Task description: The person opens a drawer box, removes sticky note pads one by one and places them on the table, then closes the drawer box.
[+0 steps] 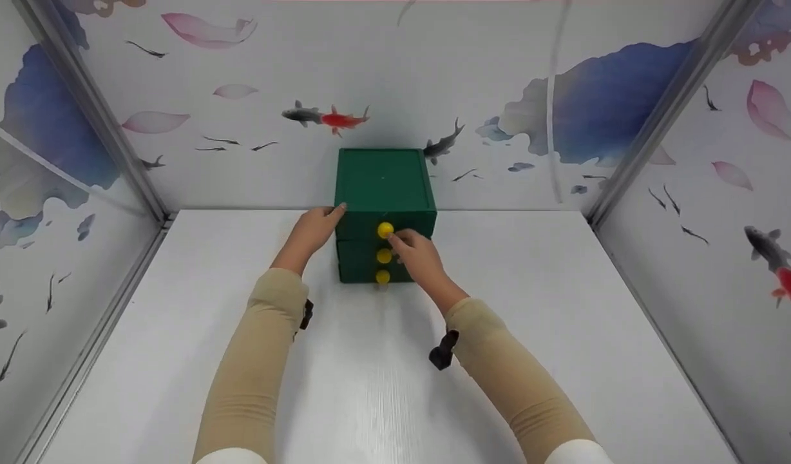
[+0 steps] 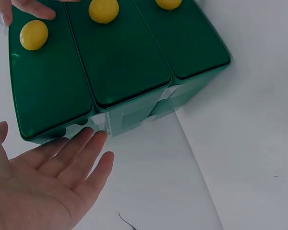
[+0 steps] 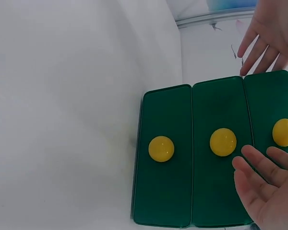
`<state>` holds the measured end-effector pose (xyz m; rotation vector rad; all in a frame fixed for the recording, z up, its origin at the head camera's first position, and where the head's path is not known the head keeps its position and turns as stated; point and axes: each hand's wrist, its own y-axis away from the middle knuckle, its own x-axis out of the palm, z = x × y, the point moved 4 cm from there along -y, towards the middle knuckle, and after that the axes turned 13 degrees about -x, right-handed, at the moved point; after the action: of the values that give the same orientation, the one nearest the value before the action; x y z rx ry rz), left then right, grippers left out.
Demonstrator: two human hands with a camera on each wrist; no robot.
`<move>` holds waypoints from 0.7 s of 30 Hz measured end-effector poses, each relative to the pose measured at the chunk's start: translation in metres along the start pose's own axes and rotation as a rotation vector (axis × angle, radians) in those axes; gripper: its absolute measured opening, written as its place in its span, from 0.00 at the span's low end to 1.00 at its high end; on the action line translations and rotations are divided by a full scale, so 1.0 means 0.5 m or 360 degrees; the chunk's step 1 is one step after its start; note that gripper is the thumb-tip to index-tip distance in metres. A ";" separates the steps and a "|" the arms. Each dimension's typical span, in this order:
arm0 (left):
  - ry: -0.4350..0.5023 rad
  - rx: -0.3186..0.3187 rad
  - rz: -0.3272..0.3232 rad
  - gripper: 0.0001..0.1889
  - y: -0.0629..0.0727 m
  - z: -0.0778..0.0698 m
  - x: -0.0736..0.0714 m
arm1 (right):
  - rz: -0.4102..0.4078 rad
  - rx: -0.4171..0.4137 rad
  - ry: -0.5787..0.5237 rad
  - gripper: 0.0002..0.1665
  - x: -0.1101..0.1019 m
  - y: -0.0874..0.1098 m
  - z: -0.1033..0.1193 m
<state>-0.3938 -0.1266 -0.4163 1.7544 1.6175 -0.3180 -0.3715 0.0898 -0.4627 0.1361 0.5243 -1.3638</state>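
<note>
A green three-drawer box [image 1: 382, 180] stands against the back wall, a round yellow knob on each drawer front. My left hand [image 1: 315, 229] is at the box's left side by the top drawer, fingers extended along that side and thumb near the upper front edge. In the left wrist view its fingertips lie right at the side wall. My right hand [image 1: 422, 259] is in front of the box, its fingertips close beside the top knob [image 1: 385, 230]. The right wrist view shows those fingers [image 3: 266, 165] loosely bent, not wrapped around the knob. Below are the middle knob [image 1: 384, 256] and bottom knob [image 1: 382, 276].
The box stands on a white table [image 1: 370, 386] between printed side walls and a back wall [image 1: 395, 77] with fish and petals. Clear tape [image 2: 116, 122] shows on the box's side. A black wrist device [image 1: 442, 351] hangs from the right sleeve.
</note>
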 end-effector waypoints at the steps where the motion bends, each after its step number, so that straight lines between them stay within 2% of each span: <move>1: 0.0011 -0.0008 0.0000 0.39 -0.001 0.000 0.001 | -0.0006 0.0010 -0.0021 0.27 0.004 -0.002 0.001; 6: 0.0094 -0.0066 -0.0006 0.36 -0.009 0.002 -0.002 | -0.0014 0.0101 -0.0002 0.30 0.020 -0.013 0.006; 11: 0.0223 -0.0100 0.0033 0.35 -0.020 0.001 -0.006 | -0.0017 0.0128 -0.0017 0.32 0.028 -0.027 0.010; 15: 0.0328 -0.0094 0.0089 0.35 -0.021 -0.008 -0.008 | -0.0046 0.0136 -0.0016 0.29 0.029 -0.035 0.008; 21: 0.0411 -0.0156 0.0202 0.35 -0.015 -0.011 -0.016 | -0.0047 0.0135 -0.0018 0.27 0.033 -0.036 0.007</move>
<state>-0.4041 -0.1294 -0.4099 1.8715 1.6575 0.0493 -0.3860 0.0700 -0.4630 0.1901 0.4606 -1.4156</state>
